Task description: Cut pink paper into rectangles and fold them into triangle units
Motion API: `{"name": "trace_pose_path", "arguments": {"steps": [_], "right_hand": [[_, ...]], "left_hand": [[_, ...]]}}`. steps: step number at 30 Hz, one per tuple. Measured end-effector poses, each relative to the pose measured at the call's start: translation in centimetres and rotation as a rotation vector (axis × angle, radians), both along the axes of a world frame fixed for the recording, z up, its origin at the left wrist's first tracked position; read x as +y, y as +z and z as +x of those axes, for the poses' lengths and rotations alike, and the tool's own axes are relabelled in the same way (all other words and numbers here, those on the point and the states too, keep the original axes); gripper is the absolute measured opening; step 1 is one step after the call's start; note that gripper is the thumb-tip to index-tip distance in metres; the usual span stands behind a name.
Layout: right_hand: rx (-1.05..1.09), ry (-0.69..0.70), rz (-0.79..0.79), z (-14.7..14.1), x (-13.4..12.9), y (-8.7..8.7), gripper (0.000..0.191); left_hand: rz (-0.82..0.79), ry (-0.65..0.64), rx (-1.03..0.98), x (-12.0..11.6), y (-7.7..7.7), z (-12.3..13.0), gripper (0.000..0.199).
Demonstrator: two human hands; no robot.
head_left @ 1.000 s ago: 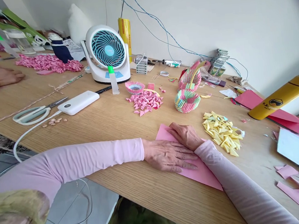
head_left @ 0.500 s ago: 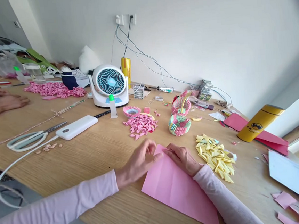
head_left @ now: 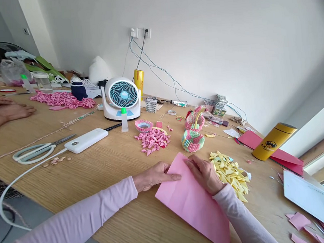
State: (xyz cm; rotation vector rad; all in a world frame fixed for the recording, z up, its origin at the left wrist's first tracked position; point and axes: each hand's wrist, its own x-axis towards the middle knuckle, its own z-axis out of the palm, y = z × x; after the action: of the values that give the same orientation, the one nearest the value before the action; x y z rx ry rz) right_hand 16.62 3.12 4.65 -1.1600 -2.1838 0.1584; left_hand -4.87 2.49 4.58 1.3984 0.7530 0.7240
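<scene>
A large sheet of pink paper lies at an angle at the near side of the wooden table. My left hand grips its upper left edge, thumb on top and the other fingers behind or beneath. My right hand holds the upper right edge with bent fingers. Beyond the hands are a pile of small folded pink pieces and a round basket of folded paper. Folded yellow pieces are heaped just right of my right hand.
Scissors, a white power bank with a cable, and a white fan stand left and back. Another person's hands rest at the far left. A yellow canister and a pale board are on the right.
My left hand has closed on the paper's upper left edge, its thumb now flat on the sheet. The sheet's top corner has risen slightly. The camera view has shifted a little.
</scene>
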Motion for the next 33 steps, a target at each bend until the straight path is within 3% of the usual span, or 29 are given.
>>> {"name": "trace_pose_path", "arguments": {"steps": [3, 8, 10, 14, 20, 26, 33], "right_hand": [[0.096, -0.178, 0.097, 0.6, 0.2, 0.2, 0.03], [0.457, -0.434, 0.181, 0.4, 0.3, 0.7, 0.033], [0.603, -0.465, 0.177, 0.1, 0.0, 0.7, 0.034], [0.786, -0.432, 0.115, -0.4, -1.2, 0.1, 0.032], [0.799, -0.411, 0.114, 0.7, -3.3, -0.8, 0.03], [0.719, -0.505, 0.183, 1.9, -5.1, -0.5, 0.031], [0.765, -0.451, 0.112, 2.6, -5.3, -1.7, 0.03]], "left_hand": [[-0.094, 0.039, -0.062, 0.1, 0.1, -0.1, 0.038], [-0.118, 0.335, -0.37, 0.4, 1.2, 1.5, 0.037], [-0.042, 0.365, -0.403, 0.3, 1.5, 2.3, 0.035], [0.217, 0.467, -0.32, 0.3, 1.4, 3.0, 0.051], [0.417, 0.429, -0.197, 0.4, 2.0, 3.0, 0.045], [0.583, 0.444, -0.116, -0.4, 2.5, 3.4, 0.041], [0.446, 0.367, -0.127, -0.3, 2.2, 3.3, 0.033]]}}
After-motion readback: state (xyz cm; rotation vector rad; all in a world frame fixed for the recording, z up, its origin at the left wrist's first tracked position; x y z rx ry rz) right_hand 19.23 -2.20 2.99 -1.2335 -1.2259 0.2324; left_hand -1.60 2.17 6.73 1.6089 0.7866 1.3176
